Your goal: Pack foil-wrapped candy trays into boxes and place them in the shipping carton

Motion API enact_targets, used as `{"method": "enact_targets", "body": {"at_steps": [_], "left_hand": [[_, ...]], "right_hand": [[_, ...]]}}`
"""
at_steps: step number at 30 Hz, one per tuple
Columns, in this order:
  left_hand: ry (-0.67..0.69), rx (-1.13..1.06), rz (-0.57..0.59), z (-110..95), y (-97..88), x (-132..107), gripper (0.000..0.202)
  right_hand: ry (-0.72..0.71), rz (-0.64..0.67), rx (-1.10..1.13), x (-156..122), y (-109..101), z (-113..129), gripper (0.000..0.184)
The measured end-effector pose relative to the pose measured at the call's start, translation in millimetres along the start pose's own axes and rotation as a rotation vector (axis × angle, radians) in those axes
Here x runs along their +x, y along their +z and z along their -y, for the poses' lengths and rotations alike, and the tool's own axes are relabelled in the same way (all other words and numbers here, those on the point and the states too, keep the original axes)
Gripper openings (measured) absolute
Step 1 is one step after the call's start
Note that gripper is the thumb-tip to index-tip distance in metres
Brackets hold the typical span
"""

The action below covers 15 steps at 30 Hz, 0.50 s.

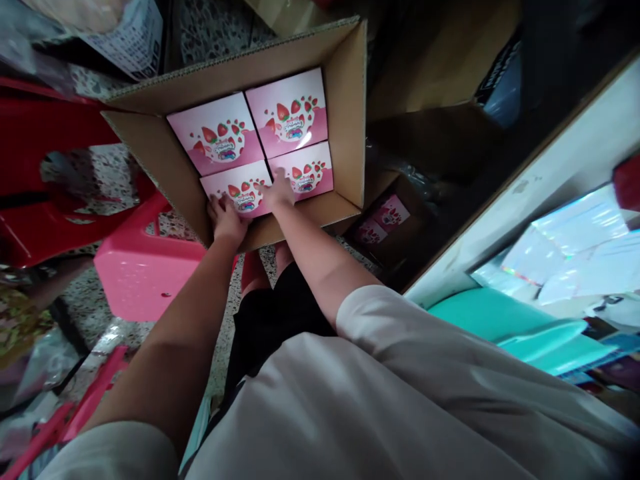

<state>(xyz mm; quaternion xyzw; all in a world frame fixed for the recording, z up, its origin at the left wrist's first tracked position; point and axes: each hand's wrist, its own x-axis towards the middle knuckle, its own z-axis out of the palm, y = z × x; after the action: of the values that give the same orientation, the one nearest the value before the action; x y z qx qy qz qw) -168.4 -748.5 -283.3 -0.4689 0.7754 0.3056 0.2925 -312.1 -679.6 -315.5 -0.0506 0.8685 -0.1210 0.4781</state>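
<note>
An open cardboard carton (350,120) sits on the floor below me, packed with several pink boxes printed with strawberries. My left hand (225,217) rests at the near left corner of the carton, its fingers curled over the edge of the near-left pink box (237,192). My right hand (278,191) lies flat with fingers spread on the seam between the near-left box and the near-right pink box (307,175). Two more pink boxes (290,113) fill the far row.
A pink plastic stool (140,273) stands left of the carton, with red plastic furniture (45,167) beyond it. A second brown carton (395,220) holding pink boxes sits to the right. A white table edge (525,193) runs diagonally on the right, with teal items (500,320) on it.
</note>
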Motion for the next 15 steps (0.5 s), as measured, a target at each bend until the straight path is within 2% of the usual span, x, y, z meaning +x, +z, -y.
{"method": "enact_targets", "body": {"at_steps": [3,5,7,9,12,15], "left_hand": [[-0.056,-0.131,-0.046,3.0,6.5,1.0,0.112],[-0.135,-0.216,0.025,1.8,11.5,0.4,0.118],[-0.144,-0.240,0.113,-1.2,15.4,-0.4,0.112],[-0.093,-0.186,0.163,-4.8,18.1,-0.2,0.098],[-0.122,-0.006,0.209,-9.2,19.6,2.6,0.089],[-0.141,0.180,0.227,-15.1,15.2,5.6,0.085]], "right_hand": [[0.000,0.093,-0.021,5.0,3.6,-7.7,0.046],[-0.070,0.085,-0.057,2.9,10.1,-13.2,0.036],[-0.116,0.025,-0.065,-2.8,17.6,-18.0,0.033],[-0.114,-0.045,-0.061,-7.5,23.6,-21.0,0.040],[-0.093,-0.135,-0.081,-5.3,25.9,-20.8,0.057],[-0.080,-0.103,-0.093,2.1,14.2,-12.9,0.056]]}}
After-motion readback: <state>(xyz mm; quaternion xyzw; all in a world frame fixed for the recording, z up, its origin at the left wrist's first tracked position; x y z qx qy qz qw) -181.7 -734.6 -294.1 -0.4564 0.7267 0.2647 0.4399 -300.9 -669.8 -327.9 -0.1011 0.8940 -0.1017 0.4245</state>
